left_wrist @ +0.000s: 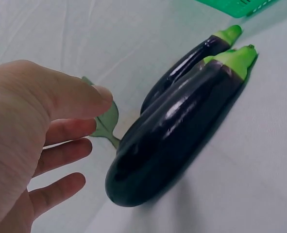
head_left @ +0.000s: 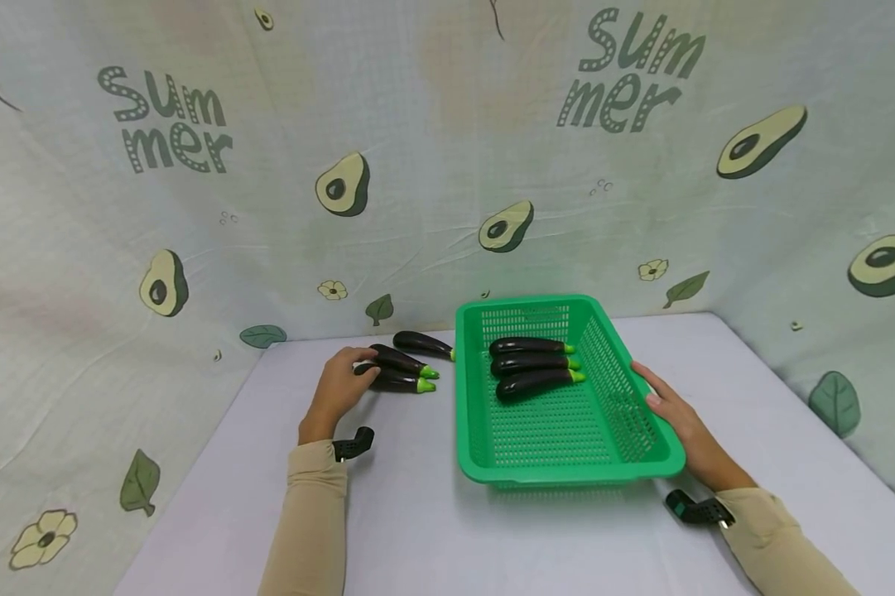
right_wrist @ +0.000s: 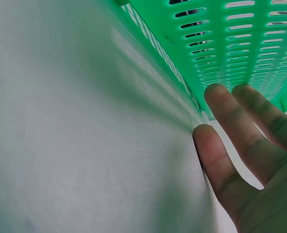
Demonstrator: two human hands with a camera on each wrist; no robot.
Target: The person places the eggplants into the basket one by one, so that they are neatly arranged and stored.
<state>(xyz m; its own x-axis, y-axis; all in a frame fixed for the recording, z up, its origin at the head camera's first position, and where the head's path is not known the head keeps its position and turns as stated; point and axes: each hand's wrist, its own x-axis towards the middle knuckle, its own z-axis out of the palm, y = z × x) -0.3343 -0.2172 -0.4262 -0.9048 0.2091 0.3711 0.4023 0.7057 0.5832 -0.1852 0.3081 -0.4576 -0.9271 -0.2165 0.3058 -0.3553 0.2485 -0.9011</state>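
My left hand (head_left: 340, 386) is over the left ends of two dark purple eggplants, the nearer eggplant (head_left: 395, 380) and the one behind it (head_left: 401, 359). In the left wrist view its thumb and spread fingers (left_wrist: 65, 155) stand beside the nearer eggplant's round end, with nothing between them. A third eggplant (head_left: 423, 343) lies further back, its green stem end beside the green basket (head_left: 464, 414). My right hand (head_left: 681, 422) rests along the basket's right side. In the right wrist view its extended fingers (right_wrist: 245, 131) reach to the outer wall.
Inside the basket three eggplants (head_left: 532, 364) lie side by side toward the back, green ends to the right. A white-covered table (head_left: 410, 513) bears everything. A cloth printed with avocados (head_left: 447, 149) hangs behind and at both sides.
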